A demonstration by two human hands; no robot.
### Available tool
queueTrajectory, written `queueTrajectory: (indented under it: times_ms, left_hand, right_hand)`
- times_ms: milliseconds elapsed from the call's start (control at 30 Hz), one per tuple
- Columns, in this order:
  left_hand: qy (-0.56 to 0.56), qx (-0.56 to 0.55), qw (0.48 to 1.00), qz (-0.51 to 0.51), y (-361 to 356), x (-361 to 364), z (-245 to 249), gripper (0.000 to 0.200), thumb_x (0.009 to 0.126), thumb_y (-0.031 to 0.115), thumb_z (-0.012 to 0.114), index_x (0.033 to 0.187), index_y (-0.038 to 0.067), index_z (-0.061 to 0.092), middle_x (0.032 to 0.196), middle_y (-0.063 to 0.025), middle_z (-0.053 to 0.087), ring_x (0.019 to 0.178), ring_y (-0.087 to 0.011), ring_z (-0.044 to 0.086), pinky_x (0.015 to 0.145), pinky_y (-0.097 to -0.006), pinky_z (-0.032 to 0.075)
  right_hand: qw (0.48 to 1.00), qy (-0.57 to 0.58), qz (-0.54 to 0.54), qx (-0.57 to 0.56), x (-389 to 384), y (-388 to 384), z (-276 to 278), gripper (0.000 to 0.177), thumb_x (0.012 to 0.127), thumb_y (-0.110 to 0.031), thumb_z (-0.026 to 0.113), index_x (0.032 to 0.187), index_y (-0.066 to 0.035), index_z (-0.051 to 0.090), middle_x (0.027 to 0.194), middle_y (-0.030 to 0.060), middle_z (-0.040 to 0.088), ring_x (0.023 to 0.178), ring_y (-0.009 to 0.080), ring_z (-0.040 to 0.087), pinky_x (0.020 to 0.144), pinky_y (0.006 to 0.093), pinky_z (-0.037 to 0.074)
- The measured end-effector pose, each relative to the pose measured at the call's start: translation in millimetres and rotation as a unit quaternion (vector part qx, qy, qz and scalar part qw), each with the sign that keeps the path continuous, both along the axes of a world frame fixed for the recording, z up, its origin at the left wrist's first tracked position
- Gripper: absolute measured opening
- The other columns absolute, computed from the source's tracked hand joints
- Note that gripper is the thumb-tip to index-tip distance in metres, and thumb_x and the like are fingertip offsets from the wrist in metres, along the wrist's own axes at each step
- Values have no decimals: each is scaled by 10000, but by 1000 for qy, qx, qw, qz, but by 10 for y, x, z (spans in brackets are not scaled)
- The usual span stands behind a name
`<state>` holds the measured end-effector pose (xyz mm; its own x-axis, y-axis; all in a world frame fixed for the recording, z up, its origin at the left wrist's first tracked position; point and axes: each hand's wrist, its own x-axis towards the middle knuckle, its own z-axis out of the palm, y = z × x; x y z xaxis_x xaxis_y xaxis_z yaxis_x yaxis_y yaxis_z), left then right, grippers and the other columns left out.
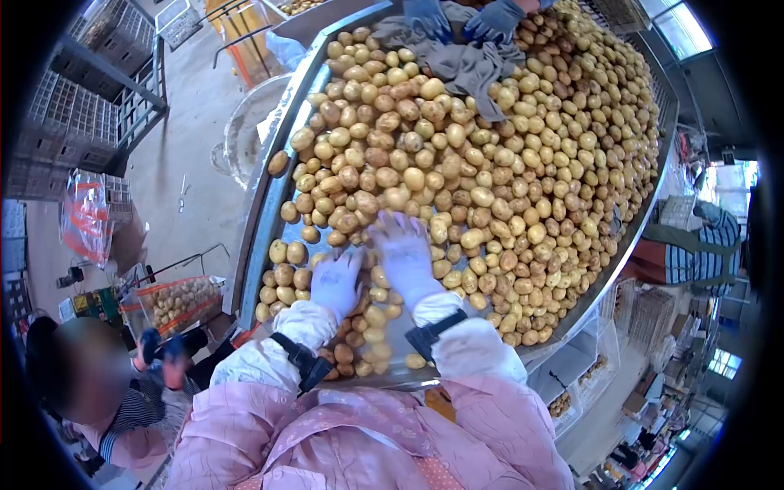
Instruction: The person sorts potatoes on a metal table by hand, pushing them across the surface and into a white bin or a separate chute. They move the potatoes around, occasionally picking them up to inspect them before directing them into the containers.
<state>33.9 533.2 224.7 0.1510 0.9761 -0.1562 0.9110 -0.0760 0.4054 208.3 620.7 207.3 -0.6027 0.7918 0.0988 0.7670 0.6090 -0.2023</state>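
Many small yellow-brown potatoes (490, 198) are heaped on a metal sorting table (400, 335). My left hand (336, 283), in a pale lavender glove, reaches over the near left part of the heap, fingers stretched onto potatoes. Just to its right and farther in, my right hand (406, 255) lies palm down on the pile with its fingers apart. Neither hand is closed around a potato. Below and between my wrists, several loose potatoes (374, 335) rest on the bare metal, some smeared by motion.
Across the table, another person's blue-gloved hands (494, 22) rest at a grey cloth (457, 57). A raised metal rim (260, 220) edges the left side. Another person (122, 408) is at lower left, and one in stripes (694, 253) at right. Stacked crates (73, 114) stand far left.
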Motion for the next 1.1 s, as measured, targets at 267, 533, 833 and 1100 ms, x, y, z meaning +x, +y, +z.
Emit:
queueTrajectory:
  times_ms: [267,533,833,1100]
  left_hand:
    - [-41,-1,998,-50,-837,-482,-35,440,830,185,684,1262,104,683,1246,-129,678,1220,-373,588,1036,-492,489]
    - [-100,44,993,40,-1202,-616,-19,370,914,175,658,1274,91,670,1322,-178,629,1197,-414,595,1005,-541,485]
    - [-12,13,986,-165,-486,896,-48,726,859,173,700,1553,246,498,1574,-156,470,1430,-479,422,1149,-564,402]
    - [-70,-73,995,-25,-777,-197,26,324,865,151,681,1187,170,702,1379,-158,604,1105,-430,643,909,-533,546]
  right_hand:
    - [952,-58,-188,-236,-138,-378,14,385,930,-285,695,1308,-228,644,1189,161,661,997,327,738,831,488,588]
    - [679,461,-570,-39,2479,-1648,983,575,1008,-92,660,1539,-28,449,1386,138,565,1243,253,577,1061,388,502]
    - [858,232,-449,-93,1386,-2030,23,706,973,-335,666,1587,-122,388,1583,144,447,1446,335,443,1151,543,395]
    - [977,-141,-108,-119,1566,-1543,248,640,977,-483,607,1537,-187,519,1602,126,494,1483,452,420,1133,714,351]
